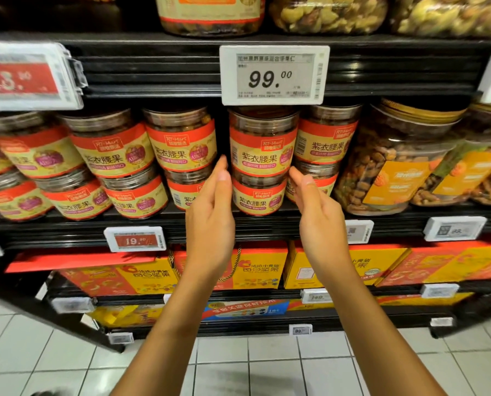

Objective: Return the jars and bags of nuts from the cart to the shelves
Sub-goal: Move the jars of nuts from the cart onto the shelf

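Jar of nuts (263,144) stacked on another jar (258,192), on the shelf (267,227) just below the 99.00 price tag (274,75). Left hand (213,212) and right hand (318,215) flank it, flat and empty. Stiff, smooth plastic, probably fairly light; best gripped by its labelled sides.

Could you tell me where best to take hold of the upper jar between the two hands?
Probably by its round labelled sides, from the front, left hand and right hand on either flank. The upper jar stands upright on a lower jar, and a price tag overhangs its top.
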`<state>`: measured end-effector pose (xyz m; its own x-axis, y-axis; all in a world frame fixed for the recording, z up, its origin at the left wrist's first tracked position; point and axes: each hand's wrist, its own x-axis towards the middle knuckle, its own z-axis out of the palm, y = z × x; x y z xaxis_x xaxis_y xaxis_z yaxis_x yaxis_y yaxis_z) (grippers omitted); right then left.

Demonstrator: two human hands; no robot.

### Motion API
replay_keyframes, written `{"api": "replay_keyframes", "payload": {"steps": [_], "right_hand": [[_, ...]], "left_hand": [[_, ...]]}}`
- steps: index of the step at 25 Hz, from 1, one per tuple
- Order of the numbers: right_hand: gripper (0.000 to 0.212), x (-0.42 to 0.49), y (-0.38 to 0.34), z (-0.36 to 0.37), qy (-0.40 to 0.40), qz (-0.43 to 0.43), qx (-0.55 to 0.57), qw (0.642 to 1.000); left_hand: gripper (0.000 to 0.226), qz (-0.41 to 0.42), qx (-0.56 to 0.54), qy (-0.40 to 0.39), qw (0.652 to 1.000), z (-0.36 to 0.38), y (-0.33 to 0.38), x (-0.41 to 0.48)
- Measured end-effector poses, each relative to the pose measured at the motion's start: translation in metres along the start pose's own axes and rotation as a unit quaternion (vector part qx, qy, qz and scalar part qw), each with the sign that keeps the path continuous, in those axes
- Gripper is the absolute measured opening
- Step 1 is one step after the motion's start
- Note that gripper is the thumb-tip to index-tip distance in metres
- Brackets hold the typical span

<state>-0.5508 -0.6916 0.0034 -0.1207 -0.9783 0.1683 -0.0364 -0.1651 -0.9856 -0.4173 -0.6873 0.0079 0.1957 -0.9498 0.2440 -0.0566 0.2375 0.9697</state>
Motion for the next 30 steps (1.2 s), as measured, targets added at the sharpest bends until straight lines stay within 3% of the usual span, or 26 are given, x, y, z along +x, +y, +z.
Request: {"api": "replay_keyframes", "payload": {"steps": [5,10,14,17,20,25,30], "right_hand": [[0.042,0.002,0.001,0.010,0.004,0.019,-0.003,1.000],[0.042,0.004,-0.013,0.012,0.001,0.025,-0.112,0.993],[0.035,-0.030,-0.047,0.022,0.011,0.091,-0.066,0.994],[0.028,-0.069,-0.085,0.039,-0.079,0.120,-0.035,0.989],[0.029,-0.123,-0.121,0.088,-0.239,0.124,-0.034,0.962],[0.034,-0.238,-0.161,0.207,-0.491,0.135,0.022,0.861],[0.034,-0.359,-0.172,0.336,-0.637,0.168,0.018,0.752]], "left_hand": [[0.044,-0.042,0.006,-0.033,0.999,0.003,-0.003,-0.010],[0.046,-0.075,0.086,-0.051,0.992,0.007,0.013,-0.010],[0.026,-0.173,0.022,0.015,0.984,-0.024,0.061,-0.033],[0.020,-0.234,-0.073,0.079,0.966,-0.068,0.105,-0.079],[0.025,-0.258,-0.082,0.188,0.944,-0.132,0.140,-0.151],[0.027,-0.264,-0.129,0.437,0.850,-0.245,0.178,-0.271],[0.027,-0.244,-0.130,0.567,0.776,-0.376,0.191,-0.362]]}}
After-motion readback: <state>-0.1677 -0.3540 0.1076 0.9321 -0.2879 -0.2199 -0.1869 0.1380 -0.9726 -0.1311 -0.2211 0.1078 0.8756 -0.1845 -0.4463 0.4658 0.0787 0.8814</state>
